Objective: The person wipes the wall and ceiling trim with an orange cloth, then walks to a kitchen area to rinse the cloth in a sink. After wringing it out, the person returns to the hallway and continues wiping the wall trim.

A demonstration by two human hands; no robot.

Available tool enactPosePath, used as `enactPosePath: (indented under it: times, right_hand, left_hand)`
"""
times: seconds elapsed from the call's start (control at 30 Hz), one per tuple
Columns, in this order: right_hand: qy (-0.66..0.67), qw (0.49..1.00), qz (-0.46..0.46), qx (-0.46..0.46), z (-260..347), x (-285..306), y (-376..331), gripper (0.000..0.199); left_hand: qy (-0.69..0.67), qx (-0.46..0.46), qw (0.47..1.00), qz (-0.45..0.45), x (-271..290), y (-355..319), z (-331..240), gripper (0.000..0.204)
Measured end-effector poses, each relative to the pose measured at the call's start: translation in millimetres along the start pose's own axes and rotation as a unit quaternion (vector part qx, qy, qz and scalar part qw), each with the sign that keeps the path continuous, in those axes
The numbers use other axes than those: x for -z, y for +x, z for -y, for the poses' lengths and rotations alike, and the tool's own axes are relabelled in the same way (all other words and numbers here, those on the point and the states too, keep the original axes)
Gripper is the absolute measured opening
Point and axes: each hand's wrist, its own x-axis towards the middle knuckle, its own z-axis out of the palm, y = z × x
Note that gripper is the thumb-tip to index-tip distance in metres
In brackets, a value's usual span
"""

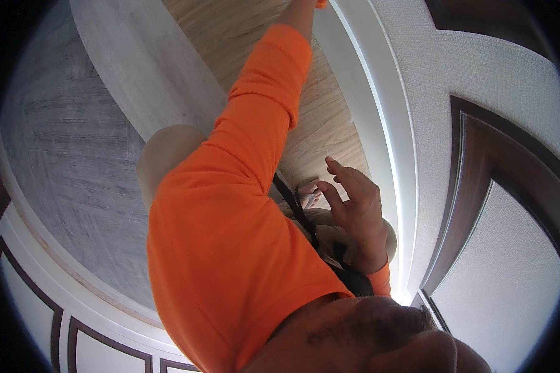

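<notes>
Right grip (362,202) released, fingers loosely curled, just left of white skirting (392,112) along the wall (429,74); left grip past top edge, can't tell its state; orange left sleeve (249,124) blocks part of wood-look floor (326,112) and pale board (149,68).

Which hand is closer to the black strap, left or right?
Right. The right hand is open, just right of the black strap. The left hand is out of view: its forearm leaves past the top edge.
</notes>
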Motion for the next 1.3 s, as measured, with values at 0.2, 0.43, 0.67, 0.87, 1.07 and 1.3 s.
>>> enactPosePath:
  times: [0.2, 0.43, 0.67, 0.87, 1.07, 1.3]
  right_hand:
    - [0.011, 0.999, 0.023, 0.020, 17, 3, 13, 0.044]
    - [-0.027, 0.993, 0.109, -0.044, 2, -4, 9, 0.047]
    - [-0.039, 0.976, 0.143, -0.157, -8, 10, -27, 0.048]
    - [-0.038, 0.984, 0.159, -0.074, -3, 2, -7, 0.050]
    - [-0.030, 0.984, 0.125, -0.122, 4, 5, -2, 0.048]
    - [-0.045, 0.975, 0.126, -0.175, -6, 12, -15, 0.050]
  left_hand:
    - [0.241, -0.077, 0.963, 0.097, 13, -194, 82, 0.062]
    - [0.315, -0.031, 0.946, 0.066, 17, -186, 92, 0.068]
    - [-0.036, 0.187, 0.982, -0.017, 3, -42, 25, 0.064]
    - [0.132, 0.181, 0.971, -0.080, 34, -204, 124, 0.077]
    - [0.094, 0.181, 0.975, -0.091, 17, -221, 145, 0.081]
    - [0.084, 0.280, 0.949, -0.118, 12, -115, 86, 0.077]
